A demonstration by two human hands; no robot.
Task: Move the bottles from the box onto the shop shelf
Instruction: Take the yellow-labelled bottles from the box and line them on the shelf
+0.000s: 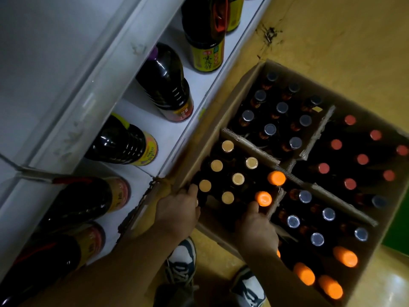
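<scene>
Pick-up step: left hand [177,210] grasps a gold-capped bottle [199,201], right hand [256,224] an orange-capped bottle [263,198], fingers wrapped, inside the box [243,85]; next, lift both leftward onto the shelf [137,103].

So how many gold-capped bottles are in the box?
6 gold-capped bottles, all in the compartment beside the shelf; the left hand may hide one more.
</scene>
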